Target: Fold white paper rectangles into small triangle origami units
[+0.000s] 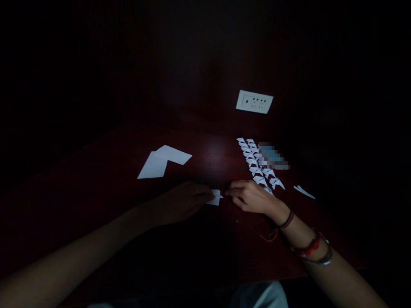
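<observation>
A small white folded paper piece lies on the dark red table, between my two hands. My left hand pinches its left side with closed fingers. My right hand has its fingers curled, the fingertips pressed at the piece's right edge. Red thread bracelets and a metal bangle sit on my right wrist. The scene is very dark.
Several small folded white paper triangles lie in rows right of my hands, beside a blurred bluish object. Flat white paper sheets lie to the back left. A paper strip lies far right. A white wall socket sits behind.
</observation>
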`<state>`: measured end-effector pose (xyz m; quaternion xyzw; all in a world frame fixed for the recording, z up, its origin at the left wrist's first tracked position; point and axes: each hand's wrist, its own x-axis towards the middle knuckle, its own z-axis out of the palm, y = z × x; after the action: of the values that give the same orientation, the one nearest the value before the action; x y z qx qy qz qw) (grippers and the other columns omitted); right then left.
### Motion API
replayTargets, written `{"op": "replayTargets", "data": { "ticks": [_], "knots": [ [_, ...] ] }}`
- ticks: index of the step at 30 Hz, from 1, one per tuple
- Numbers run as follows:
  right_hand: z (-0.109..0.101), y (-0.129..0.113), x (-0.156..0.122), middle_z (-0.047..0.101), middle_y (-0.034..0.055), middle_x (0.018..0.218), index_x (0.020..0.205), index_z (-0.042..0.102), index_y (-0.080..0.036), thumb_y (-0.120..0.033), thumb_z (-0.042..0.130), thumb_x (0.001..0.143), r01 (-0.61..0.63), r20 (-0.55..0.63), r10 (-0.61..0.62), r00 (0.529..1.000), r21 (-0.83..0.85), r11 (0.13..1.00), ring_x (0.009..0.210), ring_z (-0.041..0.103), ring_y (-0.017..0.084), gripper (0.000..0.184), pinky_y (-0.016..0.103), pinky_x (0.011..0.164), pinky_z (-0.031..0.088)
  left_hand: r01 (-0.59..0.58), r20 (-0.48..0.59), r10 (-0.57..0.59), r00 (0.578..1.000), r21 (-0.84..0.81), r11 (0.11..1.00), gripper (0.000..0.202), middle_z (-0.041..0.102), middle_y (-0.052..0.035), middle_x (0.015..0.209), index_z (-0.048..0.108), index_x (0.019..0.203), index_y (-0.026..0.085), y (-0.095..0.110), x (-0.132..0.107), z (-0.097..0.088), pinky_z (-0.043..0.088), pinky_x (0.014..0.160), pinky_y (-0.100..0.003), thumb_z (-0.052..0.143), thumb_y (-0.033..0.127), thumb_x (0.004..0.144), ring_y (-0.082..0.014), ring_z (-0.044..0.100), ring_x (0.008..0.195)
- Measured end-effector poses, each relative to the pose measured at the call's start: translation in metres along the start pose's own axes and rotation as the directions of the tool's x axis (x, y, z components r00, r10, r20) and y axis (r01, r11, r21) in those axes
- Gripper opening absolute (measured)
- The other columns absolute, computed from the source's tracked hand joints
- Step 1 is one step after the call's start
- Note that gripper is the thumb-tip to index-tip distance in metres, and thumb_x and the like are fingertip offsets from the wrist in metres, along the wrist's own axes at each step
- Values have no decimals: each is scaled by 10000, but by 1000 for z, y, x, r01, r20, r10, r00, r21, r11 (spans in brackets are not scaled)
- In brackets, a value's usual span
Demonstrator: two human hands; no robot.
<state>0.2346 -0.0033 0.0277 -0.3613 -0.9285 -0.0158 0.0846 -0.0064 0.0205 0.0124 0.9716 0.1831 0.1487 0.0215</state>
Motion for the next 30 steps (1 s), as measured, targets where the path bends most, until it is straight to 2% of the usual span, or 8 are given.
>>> {"op": "replayTargets", "data": {
  "ticks": [5,10,19,25,30],
  "knots": [
    [-1,-5,5,543,28,853,1067,553,-217,-121,393,795,36,-3,-36,999,38,999,734,509,117,330,236,662,391,-27,8,27,1000,20,999,342,487,-42,1184,442,1173,219,-3,1,2,340,910,-360,390,136,846,-184,404,1107],
    [-1,-6,8,551,33,840,1007,585,-193,-117,391,794,61,10,-61,998,39,997,729,507,117,299,237,655,381,-8,-8,8,1000,19,1000,320,500,-47,1162,455,1151,210,0,4,0,339,905,-350,384,136,848,-175,437,1074],
    [0,0,2,560,33,830,1005,590,-177,-134,395,798,-5,-14,5,1000,37,999,711,517,115,287,240,674,397,19,4,-20,1000,45,999,301,503,-40,1163,466,1138,216,4,5,-2,317,909,-350,384,151,855,-178,436,1074],
    [-1,1,5,546,52,956,1117,519,-175,-176,409,821,-10,-87,22,996,134,991,836,525,132,316,253,727,422,-92,50,89,995,54,994,377,462,-19,1227,373,1223,229,-6,-1,1,242,960,-379,368,136,857,-186,314,1185],
    [2,2,6,547,47,960,1041,570,-180,-219,432,830,22,-55,-12,998,174,985,839,533,127,255,250,742,427,-133,29,130,991,128,983,407,428,-43,1244,388,1215,252,-12,2,-1,252,948,-395,385,97,839,-199,332,1166]
  ]
}}
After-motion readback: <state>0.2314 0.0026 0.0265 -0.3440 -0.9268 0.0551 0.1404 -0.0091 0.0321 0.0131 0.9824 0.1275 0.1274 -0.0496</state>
